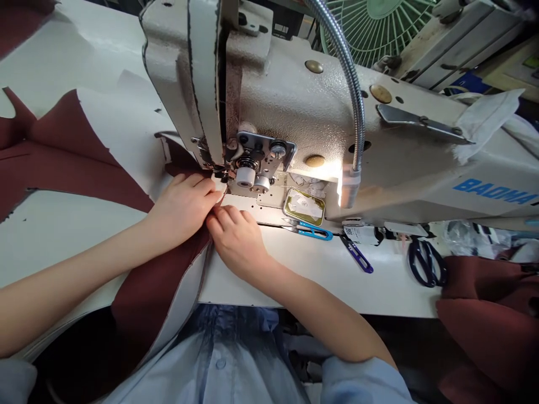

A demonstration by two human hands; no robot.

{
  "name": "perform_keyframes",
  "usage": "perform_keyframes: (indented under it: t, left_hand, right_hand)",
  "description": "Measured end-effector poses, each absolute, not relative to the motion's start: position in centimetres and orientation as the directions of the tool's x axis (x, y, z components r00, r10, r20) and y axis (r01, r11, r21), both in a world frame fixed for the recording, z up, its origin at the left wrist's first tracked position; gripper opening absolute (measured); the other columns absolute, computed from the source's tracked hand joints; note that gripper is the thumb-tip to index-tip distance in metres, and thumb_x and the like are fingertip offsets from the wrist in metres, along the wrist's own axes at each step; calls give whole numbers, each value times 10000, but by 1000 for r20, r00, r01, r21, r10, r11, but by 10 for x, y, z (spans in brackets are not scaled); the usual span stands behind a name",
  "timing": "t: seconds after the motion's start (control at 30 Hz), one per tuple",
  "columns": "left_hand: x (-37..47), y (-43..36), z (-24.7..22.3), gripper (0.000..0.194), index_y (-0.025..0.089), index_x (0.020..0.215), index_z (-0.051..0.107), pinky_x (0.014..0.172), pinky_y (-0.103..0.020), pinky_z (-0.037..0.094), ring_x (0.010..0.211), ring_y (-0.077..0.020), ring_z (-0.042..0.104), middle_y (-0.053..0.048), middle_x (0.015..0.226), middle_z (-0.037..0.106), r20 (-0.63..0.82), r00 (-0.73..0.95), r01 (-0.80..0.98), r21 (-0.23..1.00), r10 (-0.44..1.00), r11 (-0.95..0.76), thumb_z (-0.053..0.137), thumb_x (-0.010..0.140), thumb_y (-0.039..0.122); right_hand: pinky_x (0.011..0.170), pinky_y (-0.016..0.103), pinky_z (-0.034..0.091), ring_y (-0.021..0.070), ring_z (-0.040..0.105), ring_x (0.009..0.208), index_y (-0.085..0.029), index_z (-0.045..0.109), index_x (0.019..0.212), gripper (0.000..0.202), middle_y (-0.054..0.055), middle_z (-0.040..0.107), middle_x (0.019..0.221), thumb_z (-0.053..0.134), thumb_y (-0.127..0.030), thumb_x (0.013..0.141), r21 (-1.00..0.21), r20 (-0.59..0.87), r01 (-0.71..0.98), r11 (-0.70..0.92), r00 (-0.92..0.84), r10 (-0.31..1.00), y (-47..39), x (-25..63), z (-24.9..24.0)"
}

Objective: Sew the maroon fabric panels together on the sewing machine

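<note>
Under the needle area of a sewing machine [286, 95] lies a maroon fabric piece [162, 286] with a pale grey underside, its near end hanging over the table edge. My left hand [185, 205] presses on the cloth just left of the presser foot [220, 174], fingertips close to it. Directly in front of the foot, my right hand [236, 238] has its fingers curled onto the fabric's edge, close to my left fingertips. The fabric between the two hands is partly hidden by my fingers.
Right of the needle lie a small tin [304, 207], blue thread snips [314, 230], purple snips [357, 255] and dark-handled scissors [426, 264]. More maroon pieces [63, 140] spread over the left of the table [84, 241]. A lit lamp [349, 188] hangs beside the machine head.
</note>
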State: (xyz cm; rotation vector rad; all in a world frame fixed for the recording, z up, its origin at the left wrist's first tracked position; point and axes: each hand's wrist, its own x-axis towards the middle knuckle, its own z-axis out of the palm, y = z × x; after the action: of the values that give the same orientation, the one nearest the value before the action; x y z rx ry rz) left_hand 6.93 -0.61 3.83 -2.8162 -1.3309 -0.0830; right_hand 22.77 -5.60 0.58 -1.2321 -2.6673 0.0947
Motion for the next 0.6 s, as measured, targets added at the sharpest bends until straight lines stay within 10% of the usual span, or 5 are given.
perform_keyframes:
  t: [0.47, 0.6]
  left_hand:
    - [80, 12, 39, 284, 159, 897, 702, 819, -408, 428, 927, -277, 601, -92, 794, 646, -64, 617, 777, -112, 784, -620, 433, 987, 172]
    - [66, 9, 50, 305, 210, 1090, 702, 882, -476, 427, 1095, -334, 572, -113, 1042, 681, -34, 581, 809, -85, 813, -582, 411, 1016, 260]
  right_hand:
    - [801, 350, 478, 228, 601, 1135, -152, 678, 1073, 252, 121, 693, 1207, 428, -130, 1043, -157, 100, 719, 677, -670, 735, -37, 235, 7]
    - [832, 357, 479, 230, 588, 1152, -160, 675, 1078, 246, 118, 684, 1242, 433, -138, 1040, -177, 105, 729, 661, -654, 749, -35, 237, 4]
